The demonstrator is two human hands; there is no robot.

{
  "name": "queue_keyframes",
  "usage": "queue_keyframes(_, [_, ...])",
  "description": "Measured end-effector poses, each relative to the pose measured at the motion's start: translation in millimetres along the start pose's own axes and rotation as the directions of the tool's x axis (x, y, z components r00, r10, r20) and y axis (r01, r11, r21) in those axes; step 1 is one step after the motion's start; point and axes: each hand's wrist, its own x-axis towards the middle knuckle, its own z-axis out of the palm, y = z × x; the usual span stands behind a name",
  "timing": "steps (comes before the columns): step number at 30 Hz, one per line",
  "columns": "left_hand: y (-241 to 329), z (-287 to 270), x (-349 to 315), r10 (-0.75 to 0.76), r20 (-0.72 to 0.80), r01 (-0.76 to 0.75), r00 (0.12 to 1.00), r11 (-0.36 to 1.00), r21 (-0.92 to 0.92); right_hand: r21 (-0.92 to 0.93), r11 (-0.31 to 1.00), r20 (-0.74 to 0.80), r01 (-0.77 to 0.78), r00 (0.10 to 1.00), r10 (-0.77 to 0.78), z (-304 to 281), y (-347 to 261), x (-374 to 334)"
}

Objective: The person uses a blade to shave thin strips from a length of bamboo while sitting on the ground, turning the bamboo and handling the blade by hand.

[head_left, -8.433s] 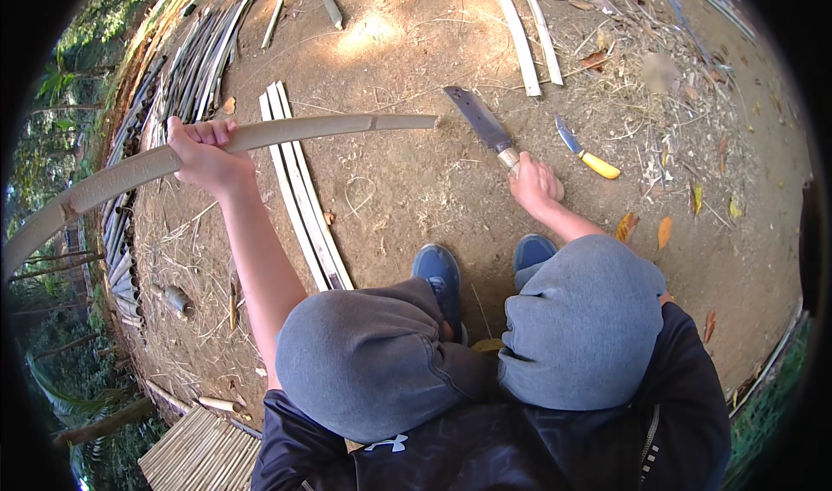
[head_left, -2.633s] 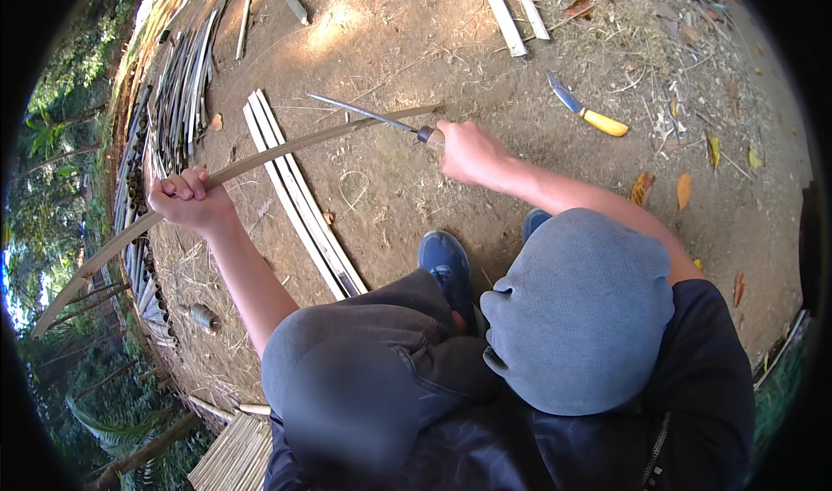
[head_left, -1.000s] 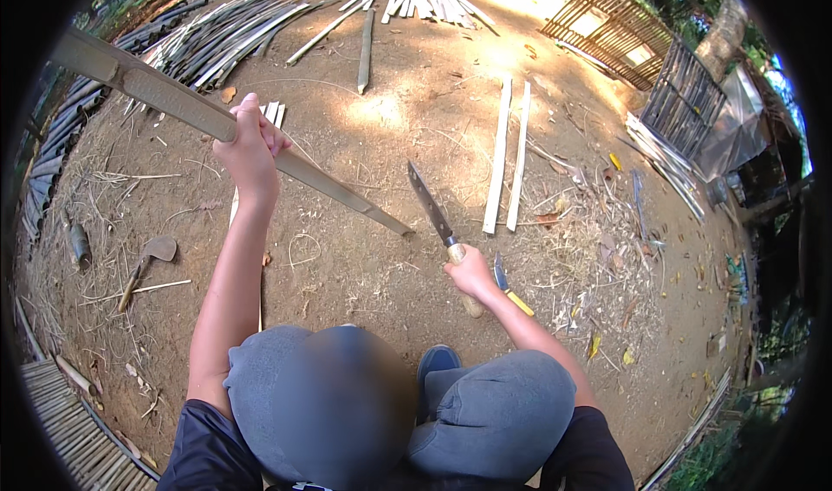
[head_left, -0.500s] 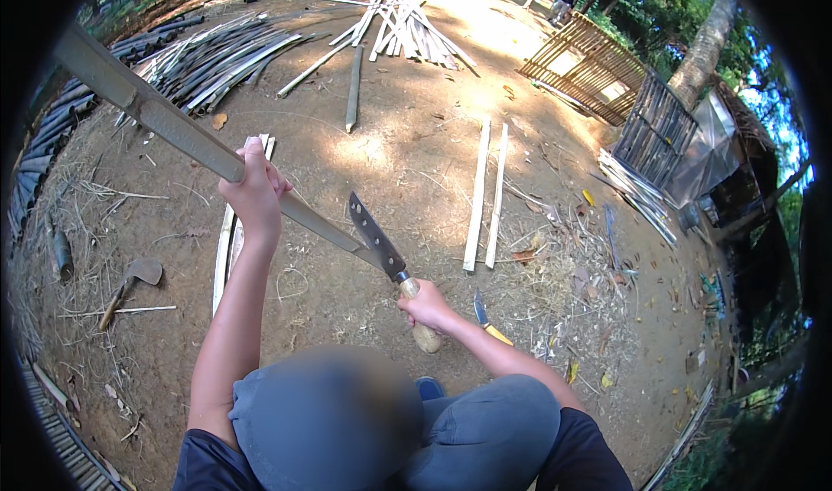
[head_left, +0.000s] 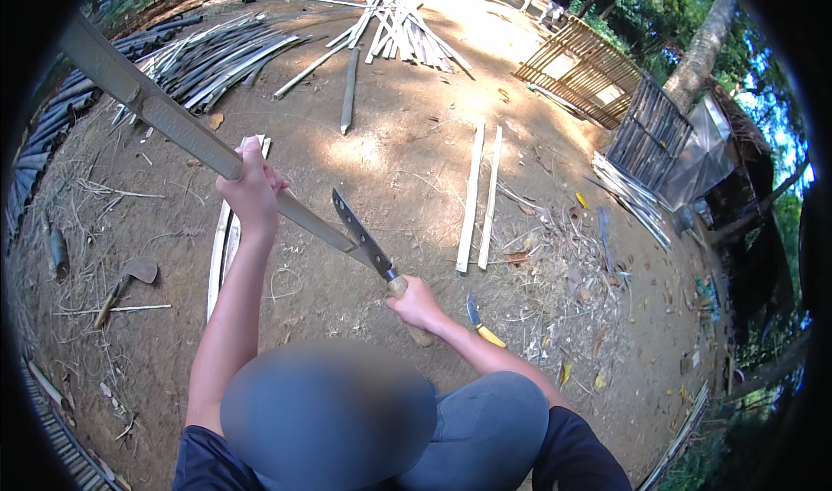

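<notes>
1. At the far left, a wide heap of dark and pale strips [head_left: 221, 58] lay on the ground.
2. The long bamboo strip [head_left: 178, 128] sloped from the far left toward the near middle.
3. Two pale strips [head_left: 471, 198] lay side by side, farther to the right.
4. The machete [head_left: 360, 229] had its blade at the strip's near end; touching, I could not tell.
5. The left hand [head_left: 251, 186] was closed around the long bamboo strip, the right hand [head_left: 416, 305] around the machete's handle.
6. A dark cylinder [head_left: 57, 250] lay left, its inside hidden.
7. A yellow-handled knife [head_left: 490, 334] lay right of the right hand.

Outdr work yd, dirt grnd [head_left: 381, 157], split bamboo pile [head_left: 208, 68], trees [head_left: 704, 53]
</notes>
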Motion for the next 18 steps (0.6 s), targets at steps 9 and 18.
queue_keyframes(9, [3.5, -4.5, 1.5, 0.067, 0.033, -0.066, 0.997, 0.998, -0.012, 0.002, 1.000, 0.035, 0.011, 0.999, -0.011, 4.6, -27.9, 2.9])
queue_keyframes(18, [0.4, -7.3, 2.2, 0.060, 0.039, -0.061, 0.997, 0.998, 0.015, -0.071, 0.995, 0.048, -0.074, 0.996, 0.077, 6.8, -8.2, 5.2])
